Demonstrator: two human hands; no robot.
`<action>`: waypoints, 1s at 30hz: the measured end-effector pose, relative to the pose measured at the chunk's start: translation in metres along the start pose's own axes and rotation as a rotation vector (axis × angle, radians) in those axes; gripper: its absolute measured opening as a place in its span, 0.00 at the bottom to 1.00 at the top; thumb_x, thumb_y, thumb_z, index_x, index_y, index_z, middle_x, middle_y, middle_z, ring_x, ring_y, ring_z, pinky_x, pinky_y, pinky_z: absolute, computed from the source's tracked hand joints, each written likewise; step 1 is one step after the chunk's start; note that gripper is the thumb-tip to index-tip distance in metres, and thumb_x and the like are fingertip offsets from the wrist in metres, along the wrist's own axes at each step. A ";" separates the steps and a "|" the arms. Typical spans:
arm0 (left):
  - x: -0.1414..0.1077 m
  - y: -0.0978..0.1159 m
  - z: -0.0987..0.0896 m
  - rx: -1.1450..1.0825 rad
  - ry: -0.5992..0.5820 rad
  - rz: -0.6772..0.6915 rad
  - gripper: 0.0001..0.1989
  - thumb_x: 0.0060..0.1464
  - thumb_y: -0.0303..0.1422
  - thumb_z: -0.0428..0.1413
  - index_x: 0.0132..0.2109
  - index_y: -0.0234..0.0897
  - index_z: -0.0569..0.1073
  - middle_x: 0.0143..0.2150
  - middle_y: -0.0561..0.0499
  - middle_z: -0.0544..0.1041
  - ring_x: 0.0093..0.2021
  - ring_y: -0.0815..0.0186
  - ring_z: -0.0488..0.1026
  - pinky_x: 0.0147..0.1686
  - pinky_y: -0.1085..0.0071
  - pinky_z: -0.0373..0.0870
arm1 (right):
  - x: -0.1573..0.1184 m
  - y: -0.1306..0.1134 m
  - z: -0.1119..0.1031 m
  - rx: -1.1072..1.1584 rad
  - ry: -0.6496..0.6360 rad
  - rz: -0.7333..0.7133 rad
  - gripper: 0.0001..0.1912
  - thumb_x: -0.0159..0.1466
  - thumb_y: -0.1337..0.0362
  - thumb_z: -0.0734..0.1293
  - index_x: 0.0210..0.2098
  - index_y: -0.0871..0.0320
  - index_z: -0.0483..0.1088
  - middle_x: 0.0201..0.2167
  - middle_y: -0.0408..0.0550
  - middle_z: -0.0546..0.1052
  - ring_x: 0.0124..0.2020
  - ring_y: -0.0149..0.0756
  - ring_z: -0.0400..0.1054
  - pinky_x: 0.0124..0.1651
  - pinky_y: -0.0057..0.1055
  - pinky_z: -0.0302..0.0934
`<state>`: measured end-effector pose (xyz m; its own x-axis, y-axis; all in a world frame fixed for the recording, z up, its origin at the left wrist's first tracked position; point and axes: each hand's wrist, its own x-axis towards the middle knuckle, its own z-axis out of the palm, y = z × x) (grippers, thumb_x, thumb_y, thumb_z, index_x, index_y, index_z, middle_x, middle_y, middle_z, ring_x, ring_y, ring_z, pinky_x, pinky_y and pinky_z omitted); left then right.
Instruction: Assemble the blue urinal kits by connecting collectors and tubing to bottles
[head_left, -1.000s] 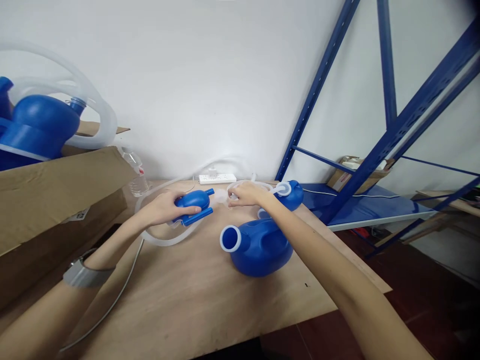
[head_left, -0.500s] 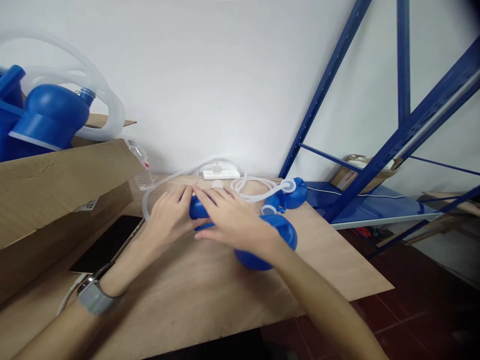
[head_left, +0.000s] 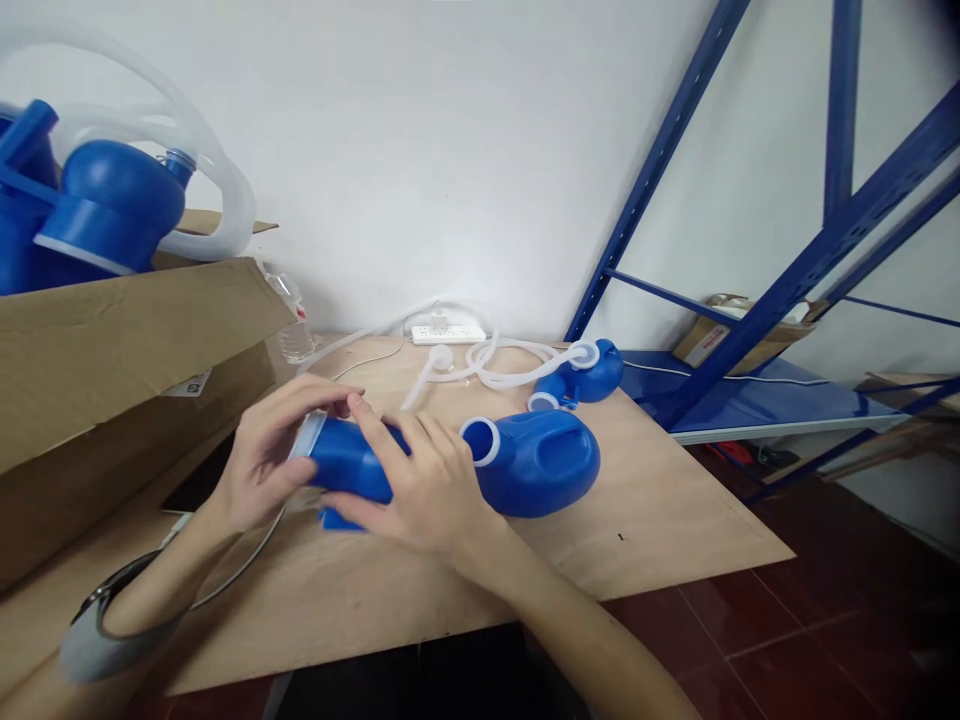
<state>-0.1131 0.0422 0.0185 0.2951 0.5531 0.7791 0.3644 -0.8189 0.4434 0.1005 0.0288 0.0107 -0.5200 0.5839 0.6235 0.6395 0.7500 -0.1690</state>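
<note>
A blue plastic piece, short and tube-like with a white ring at its left end, is held between my two hands above the table. My left hand curls round the white-ringed end. Thumb and fingers of my right hand clasp the blue body and hide its right part. Below it shows a small blue tab. Just right of my right hand, a blue plastic bottle with a moulded grip lies on its side, its white-rimmed mouth facing left. A translucent hose lies coiled behind.
More blue parts lie at the back right of the wooden table. A cardboard box holding blue bottles stands at left, near a clear bottle and a power strip. Blue shelving stands right.
Both hands have come left and nearer to me with the blue piece, whose white ring now shows. The lying bottle's mouth has come into view.
</note>
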 end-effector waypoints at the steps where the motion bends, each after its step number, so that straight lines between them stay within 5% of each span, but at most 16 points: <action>1: -0.001 -0.002 -0.001 -0.061 0.008 -0.060 0.24 0.66 0.54 0.52 0.55 0.44 0.79 0.44 0.48 0.80 0.41 0.59 0.74 0.43 0.62 0.73 | -0.001 -0.001 0.001 0.107 -0.017 0.060 0.41 0.68 0.41 0.68 0.73 0.52 0.59 0.51 0.52 0.80 0.49 0.49 0.76 0.51 0.44 0.72; 5: 0.001 -0.009 0.013 -0.134 -0.008 -0.438 0.16 0.64 0.44 0.55 0.37 0.40 0.81 0.35 0.49 0.81 0.37 0.59 0.76 0.39 0.65 0.72 | -0.003 0.009 0.001 0.475 -0.130 0.256 0.37 0.63 0.43 0.74 0.68 0.44 0.64 0.57 0.46 0.80 0.55 0.46 0.76 0.59 0.43 0.69; 10: 0.010 -0.019 0.047 -0.130 0.015 -0.732 0.20 0.56 0.48 0.55 0.25 0.39 0.75 0.26 0.51 0.74 0.28 0.63 0.69 0.29 0.68 0.66 | -0.002 0.047 0.017 0.722 -0.331 0.498 0.27 0.62 0.43 0.75 0.53 0.52 0.75 0.46 0.46 0.83 0.46 0.44 0.78 0.50 0.40 0.70; 15: 0.010 -0.036 0.071 0.028 0.097 -0.791 0.20 0.56 0.48 0.53 0.23 0.39 0.72 0.24 0.52 0.70 0.27 0.64 0.66 0.30 0.67 0.62 | -0.004 0.080 0.045 0.898 -0.349 0.520 0.25 0.63 0.44 0.73 0.51 0.54 0.76 0.44 0.45 0.83 0.46 0.42 0.77 0.48 0.36 0.70; 21: 0.014 -0.044 0.080 0.374 0.302 -0.600 0.15 0.52 0.44 0.58 0.25 0.40 0.72 0.28 0.53 0.70 0.30 0.64 0.67 0.36 0.65 0.64 | -0.010 0.091 0.055 0.828 -0.366 0.596 0.24 0.65 0.40 0.70 0.45 0.54 0.79 0.39 0.45 0.83 0.43 0.42 0.77 0.47 0.37 0.69; 25: 0.010 -0.049 0.075 0.216 0.271 -0.649 0.17 0.55 0.44 0.55 0.24 0.40 0.72 0.28 0.52 0.72 0.29 0.65 0.66 0.33 0.66 0.62 | -0.015 0.092 0.051 0.834 -0.312 0.579 0.25 0.63 0.42 0.73 0.51 0.51 0.76 0.46 0.45 0.82 0.48 0.43 0.77 0.53 0.39 0.69; 30: 0.001 -0.052 0.067 0.011 0.290 -0.794 0.22 0.55 0.45 0.56 0.20 0.40 0.58 0.20 0.57 0.55 0.22 0.69 0.53 0.24 0.69 0.51 | -0.020 0.097 0.053 0.732 -0.188 0.778 0.30 0.62 0.40 0.73 0.57 0.49 0.71 0.54 0.46 0.79 0.57 0.46 0.74 0.63 0.47 0.64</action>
<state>-0.0725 0.0954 -0.0336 -0.2904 0.9013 0.3215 0.3763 -0.2013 0.9044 0.1431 0.1066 -0.0591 -0.2367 0.9710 0.0322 0.3706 0.1209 -0.9209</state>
